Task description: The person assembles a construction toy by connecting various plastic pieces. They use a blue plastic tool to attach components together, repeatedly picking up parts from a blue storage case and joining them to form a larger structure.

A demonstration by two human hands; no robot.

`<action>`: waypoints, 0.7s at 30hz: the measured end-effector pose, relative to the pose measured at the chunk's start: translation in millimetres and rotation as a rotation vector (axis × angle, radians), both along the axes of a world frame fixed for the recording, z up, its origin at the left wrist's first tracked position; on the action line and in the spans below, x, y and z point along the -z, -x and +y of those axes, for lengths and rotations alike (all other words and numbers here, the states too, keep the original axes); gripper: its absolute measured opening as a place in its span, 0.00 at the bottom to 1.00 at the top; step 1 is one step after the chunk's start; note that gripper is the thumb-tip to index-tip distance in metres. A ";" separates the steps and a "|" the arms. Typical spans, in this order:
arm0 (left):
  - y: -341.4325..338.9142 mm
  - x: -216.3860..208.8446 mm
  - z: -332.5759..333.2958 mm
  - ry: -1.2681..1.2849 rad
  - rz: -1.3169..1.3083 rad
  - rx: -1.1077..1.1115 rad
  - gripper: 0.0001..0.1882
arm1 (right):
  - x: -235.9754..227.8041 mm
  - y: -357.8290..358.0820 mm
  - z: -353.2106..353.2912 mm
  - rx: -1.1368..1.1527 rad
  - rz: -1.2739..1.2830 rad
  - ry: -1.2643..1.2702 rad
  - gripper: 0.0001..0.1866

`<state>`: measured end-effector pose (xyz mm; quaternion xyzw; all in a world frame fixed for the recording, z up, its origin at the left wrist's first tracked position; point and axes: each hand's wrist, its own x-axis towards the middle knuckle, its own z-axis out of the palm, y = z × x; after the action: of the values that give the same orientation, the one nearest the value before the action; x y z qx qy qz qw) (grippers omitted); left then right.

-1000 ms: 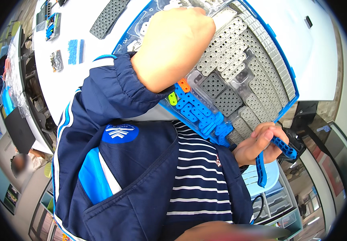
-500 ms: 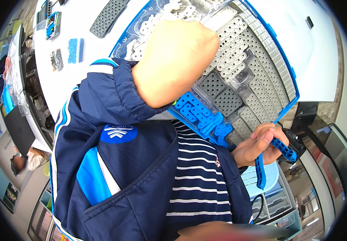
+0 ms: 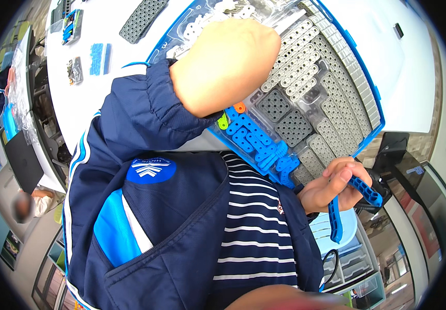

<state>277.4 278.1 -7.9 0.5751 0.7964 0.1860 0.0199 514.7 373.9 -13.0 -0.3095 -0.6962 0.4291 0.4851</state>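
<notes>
My left hand (image 3: 228, 64) reaches over the parts box (image 3: 375, 98), its back toward me. Its fingers are hidden, so whether they hold anything does not show. White perforated beams (image 3: 305, 51) lie beside and under it. At the box's near right corner, my right hand (image 3: 334, 186) is closed around a blue angled beam (image 3: 335, 222). Two blue arms of it stick out from the fingers, one down and one to the right; where they meet is covered. Blue perforated pieces (image 3: 249, 134) fill the box's near compartment, with dark grey square plates (image 3: 293, 126) beside them.
Long grey beams (image 3: 344, 113) fill the box's right side. On the white table (image 3: 94, 31) to the left lie a dark grey perforated plate (image 3: 141, 20), a bag of blue pieces (image 3: 99, 59) and a small bag of dark parts (image 3: 74, 71). Another person (image 3: 39, 203) is far left.
My left hand has shifted slightly up and left over the box, uncovering a green and an orange piece near its edge. The right hand keeps its hold, almost unmoved.
</notes>
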 end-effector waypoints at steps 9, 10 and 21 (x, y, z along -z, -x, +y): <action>4.3 3.4 7.7 -0.017 0.039 -0.104 0.13 | 0.2 -2.3 -1.1 -0.017 -0.015 0.014 0.10; 2.6 3.3 8.4 -0.043 0.024 -0.116 0.13 | 0.4 -2.6 -1.1 -0.024 -0.017 0.011 0.10; 8.0 -46.3 -33.2 -0.220 -0.265 -0.420 0.06 | 4.3 -0.5 3.0 0.102 0.074 -0.020 0.09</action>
<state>269.4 244.9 38.3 0.3667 0.8636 0.3452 0.0225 515.2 376.8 -17.3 -0.3235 -0.6656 0.4079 0.5348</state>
